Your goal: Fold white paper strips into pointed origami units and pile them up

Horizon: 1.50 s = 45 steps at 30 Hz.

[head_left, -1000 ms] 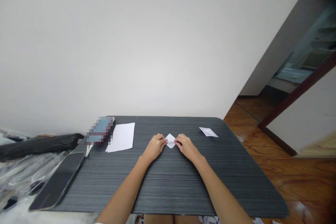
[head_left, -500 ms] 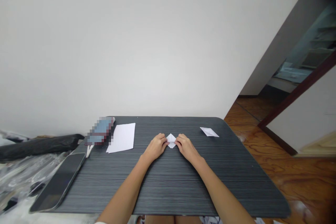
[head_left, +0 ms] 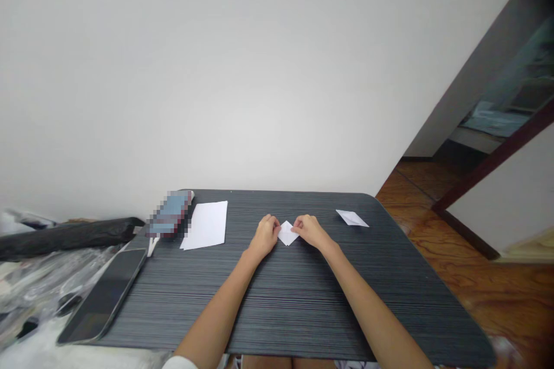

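A small white folded paper (head_left: 287,233), diamond shaped, lies in the middle of a dark striped table (head_left: 281,305). My left hand (head_left: 265,234) pinches its left corner with curled fingers. My right hand (head_left: 310,229) pinches its right corner the same way. Both forearms reach in from the near edge. The paper's side corners are hidden under my fingertips.
A stack of white sheets (head_left: 207,225) lies at the back left beside a blurred-out object (head_left: 170,214). A dark phone (head_left: 105,294) rests at the table's left edge. Another folded white paper (head_left: 352,218) sits back right. A black bag (head_left: 64,236) lies left; wooden floor right.
The view has shifted slightly, so everything sits a little further right. My hands stay on the folded paper, which looks slightly turned and lifted at its right side.
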### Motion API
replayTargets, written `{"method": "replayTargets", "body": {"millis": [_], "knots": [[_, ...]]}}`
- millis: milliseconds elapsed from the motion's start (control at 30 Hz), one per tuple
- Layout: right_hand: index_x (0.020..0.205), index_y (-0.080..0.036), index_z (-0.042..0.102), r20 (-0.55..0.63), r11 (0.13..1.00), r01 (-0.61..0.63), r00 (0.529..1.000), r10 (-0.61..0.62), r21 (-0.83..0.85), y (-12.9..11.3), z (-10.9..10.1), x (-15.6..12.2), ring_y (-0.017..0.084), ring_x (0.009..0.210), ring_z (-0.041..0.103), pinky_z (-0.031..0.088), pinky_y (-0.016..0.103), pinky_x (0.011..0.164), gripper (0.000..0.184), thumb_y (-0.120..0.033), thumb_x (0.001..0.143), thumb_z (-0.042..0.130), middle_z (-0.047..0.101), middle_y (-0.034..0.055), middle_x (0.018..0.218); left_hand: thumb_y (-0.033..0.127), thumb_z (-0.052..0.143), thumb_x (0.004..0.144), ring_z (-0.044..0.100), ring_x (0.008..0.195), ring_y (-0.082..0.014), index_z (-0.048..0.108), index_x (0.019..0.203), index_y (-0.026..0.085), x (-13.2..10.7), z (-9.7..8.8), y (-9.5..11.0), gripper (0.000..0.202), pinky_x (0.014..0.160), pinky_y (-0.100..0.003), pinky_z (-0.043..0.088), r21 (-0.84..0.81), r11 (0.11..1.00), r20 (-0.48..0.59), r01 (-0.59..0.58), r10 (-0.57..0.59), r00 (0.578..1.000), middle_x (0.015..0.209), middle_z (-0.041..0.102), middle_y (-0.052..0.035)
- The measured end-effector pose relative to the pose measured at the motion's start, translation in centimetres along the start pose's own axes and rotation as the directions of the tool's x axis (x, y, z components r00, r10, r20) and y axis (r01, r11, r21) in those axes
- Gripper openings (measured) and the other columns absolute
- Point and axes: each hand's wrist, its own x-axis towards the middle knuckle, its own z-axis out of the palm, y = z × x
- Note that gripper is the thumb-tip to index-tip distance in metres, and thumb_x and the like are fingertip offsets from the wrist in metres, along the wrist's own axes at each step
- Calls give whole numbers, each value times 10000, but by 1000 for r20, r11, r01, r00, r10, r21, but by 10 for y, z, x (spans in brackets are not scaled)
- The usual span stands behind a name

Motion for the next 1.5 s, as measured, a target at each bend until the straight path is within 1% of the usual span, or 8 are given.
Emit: {"method": "replayTargets", "body": {"millis": [200,467,700,967,1100,1300,1400,1500], "knots": [[783,-182,520,-84,986,-24,996,10,-164,-6,5,-9,149,746,495,317,243,643,98,-238,705,542,550,24,759,160,416,771,417,854,-180,476,928,191,-6,-1,11,170,732,-303,322,230,967,33,112,-123,992,882,491,-45],[881,-290,525,-178,967,-133,980,95,-216,1,5,-25,194,851,410,263,330,702,156,-215,762,458,472,17,842,199,359,814,383,902,-206,490,924,236,-9,-4,13,176,724,-338,279,323,927,34,193,-215,976,921,482,-42],[870,-272,562,-228,993,-56,973,31,-103,-7,16,-20,204,904,399,232,368,779,187,-384,736,494,499,20,895,167,341,817,395,868,-182,509,876,211,-12,-3,10,183,710,-315,279,257,965,1,61,-63,998,885,489,-30],[766,-208,545,-186,995,-24,982,7,-93,-8,27,-15,219,904,398,265,359,752,198,-376,666,576,495,37,900,306,435,788,428,804,-173,515,797,175,-10,-3,4,153,687,-299,321,143,989,36,-31,26,999,810,498,-29],[885,-222,516,-183,994,90,980,-79,57,-9,18,-17,158,771,464,303,316,719,193,-304,713,544,542,0,809,262,395,814,457,715,-136,502,775,167,-7,-5,7,149,655,-259,358,-46,995,-25,-90,89,996,738,498,-16],[731,-200,595,-365,959,277,887,-281,-66,-21,2,-24,159,798,451,305,306,704,123,-253,777,493,535,26,803,238,380,832,481,779,-134,539,855,172,-8,-18,16,174,703,-258,372,-69,974,-170,-215,201,965,810,532,-36],[770,-200,612,-335,918,344,857,-393,-196,-19,-1,-30,168,802,427,313,304,679,137,-217,791,477,522,45,830,232,391,829,479,803,-139,563,865,185,-13,-23,13,182,732,-281,359,32,969,-118,-246,249,961,828,540,-36],[767,-186,607,-170,879,416,872,-458,-233,-13,-1,-35,164,787,435,339,301,677,179,-181,812,434,522,42,789,228,395,827,483,781,-127,574,848,186,-18,-25,10,185,734,-273,361,53,951,53,-306,303,951,830,536,-31]]}}
